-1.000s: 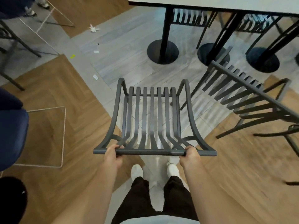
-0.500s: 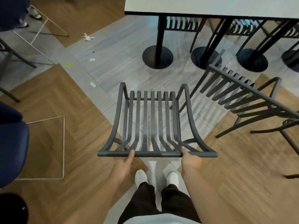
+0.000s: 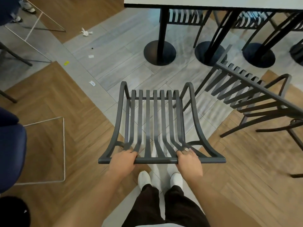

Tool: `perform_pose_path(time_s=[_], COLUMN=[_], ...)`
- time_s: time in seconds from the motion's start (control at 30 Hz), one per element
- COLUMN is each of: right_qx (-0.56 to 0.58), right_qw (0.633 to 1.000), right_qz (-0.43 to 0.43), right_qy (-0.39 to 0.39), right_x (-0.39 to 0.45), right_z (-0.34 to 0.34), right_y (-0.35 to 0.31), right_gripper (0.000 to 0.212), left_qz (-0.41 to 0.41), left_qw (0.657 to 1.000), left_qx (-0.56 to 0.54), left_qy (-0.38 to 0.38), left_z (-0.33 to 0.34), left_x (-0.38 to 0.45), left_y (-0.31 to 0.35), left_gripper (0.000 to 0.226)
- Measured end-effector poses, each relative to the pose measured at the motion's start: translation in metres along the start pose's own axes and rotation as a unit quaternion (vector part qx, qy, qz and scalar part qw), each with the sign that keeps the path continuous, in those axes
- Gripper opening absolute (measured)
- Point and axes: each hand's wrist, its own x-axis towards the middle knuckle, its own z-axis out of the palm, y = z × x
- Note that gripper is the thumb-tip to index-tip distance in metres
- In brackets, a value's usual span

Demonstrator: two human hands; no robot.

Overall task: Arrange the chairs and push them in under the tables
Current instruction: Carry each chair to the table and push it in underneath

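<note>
Directly below the camera, the dark slatted chair (image 3: 154, 126) stands on the floor, its seat facing the white-topped counter (image 3: 213, 2) but well short of it. Both hands grip the chair's top rail: the left hand (image 3: 122, 161) curls its fingers over the bar near its left end, the right hand (image 3: 189, 161) does likewise toward the right (fingertips resting on the slats). A second slatted chair (image 3: 249, 94) stands angled to the right, near the counter's round pedestal bases (image 3: 159, 53). White shoes (image 3: 144, 179) stand just behind the chair.
</note>
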Motion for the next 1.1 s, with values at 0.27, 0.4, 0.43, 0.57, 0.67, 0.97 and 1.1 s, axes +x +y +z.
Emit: perform_pose_path(time_s=[0.27,0.4,0.43,0.57,0.67,0.97,1.1], right_qx=[-0.039,-0.037,-0.035,-0.022,-0.013,0.012,0.010], right_qw=[0.991,0.991,0.992,0.993,0.993,0.992,0.993], right_qz=[-0.066,-0.056,-0.054,-0.052,-0.051,-0.070,-0.063], right_qy=[-0.109,-0.112,-0.111,-0.107,-0.104,-0.104,-0.101], right_x=[0.034,0.065,0.075,0.120,0.157,0.272,0.318], right_z=[-0.021,-0.033,-0.037,-0.053,-0.066,-0.107,-0.124], right_y=[0.006,0.007,0.007,0.014,0.023,0.047,0.059], right_gripper=[0.025,0.024,0.024,0.023,0.024,0.026,0.027], left_qz=[0.010,0.001,0.000,-0.008,-0.015,-0.027,-0.018], left_qw=[0.999,0.998,0.998,0.998,0.997,0.994,0.992], left_qx=[0.049,0.064,0.064,0.060,0.074,0.101,0.123], left_qy=[-0.020,-0.027,-0.026,-0.025,-0.015,-0.008,0.001], left_z=[-0.015,-0.037,-0.042,-0.067,-0.088,-0.154,-0.183], left_x=[0.024,0.052,0.061,0.101,0.138,0.240,0.283], left_y=[-0.007,-0.011,-0.013,-0.017,-0.021,-0.029,-0.028], left_gripper=[0.029,0.028,0.029,0.033,0.033,0.035,0.035])
